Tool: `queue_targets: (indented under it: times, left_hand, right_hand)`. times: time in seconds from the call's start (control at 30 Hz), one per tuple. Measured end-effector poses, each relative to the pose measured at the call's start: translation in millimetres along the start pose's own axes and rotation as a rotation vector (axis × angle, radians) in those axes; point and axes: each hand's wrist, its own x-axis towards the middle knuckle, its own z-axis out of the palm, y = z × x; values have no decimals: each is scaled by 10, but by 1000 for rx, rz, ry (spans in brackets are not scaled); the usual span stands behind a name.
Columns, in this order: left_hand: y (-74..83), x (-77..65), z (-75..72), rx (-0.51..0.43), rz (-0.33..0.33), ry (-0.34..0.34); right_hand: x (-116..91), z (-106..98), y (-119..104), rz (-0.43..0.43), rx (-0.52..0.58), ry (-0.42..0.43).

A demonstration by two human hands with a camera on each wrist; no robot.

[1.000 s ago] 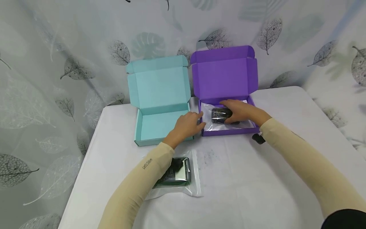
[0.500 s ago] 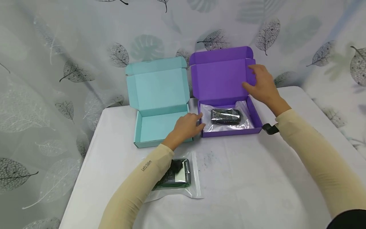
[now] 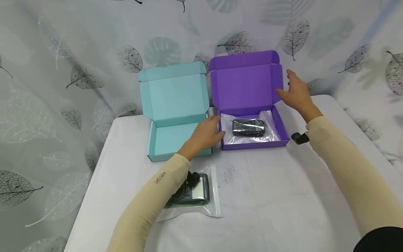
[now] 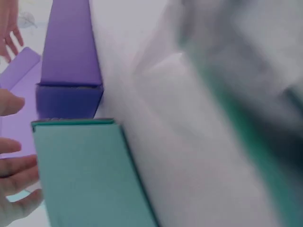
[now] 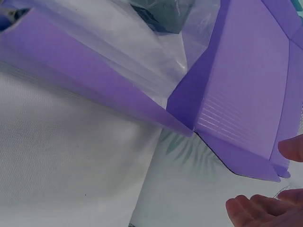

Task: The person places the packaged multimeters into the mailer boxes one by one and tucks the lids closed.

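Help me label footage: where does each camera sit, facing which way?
Head: worn there, facing forward and down at teal box and purple box; left hand, right hand, sleeves show.
Left wrist: worn there, facing box sides; both hands partly show.
Right wrist: worn there, facing purple box; right hand partly shows.
Wrist views share purple box.

The beige left sleeve [image 3: 148, 206] hides the left part of the clear plastic bag [image 3: 216, 197] holding a dark flat pack [image 3: 206, 189]. Pale marks [image 3: 237, 125] on the small black oblong packet [image 3: 248, 128] are too small for reading. The right wrist view's edge cuts the right hand [image 5: 267, 210].
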Motion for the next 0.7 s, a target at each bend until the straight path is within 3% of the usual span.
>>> queue_targets:
  times: [0.17, 0.3, 0.43, 0.7]
  left_hand:
    - [5, 55, -127, -191, -62, 13]
    - [-8, 103, -161, -313, -16, 56]
    - [-16, 153, -144, -352, 16, 59]
    - [-24, 193, -156, -426, -39, 34]
  right_hand:
    - [18, -4, 28, 58, 19, -92]
    - [9, -7, 17, 80, 27, -131]
    - [-4, 2, 40, 74, 49, -134]
    - [-16, 34, 15, 18, 71, -101]
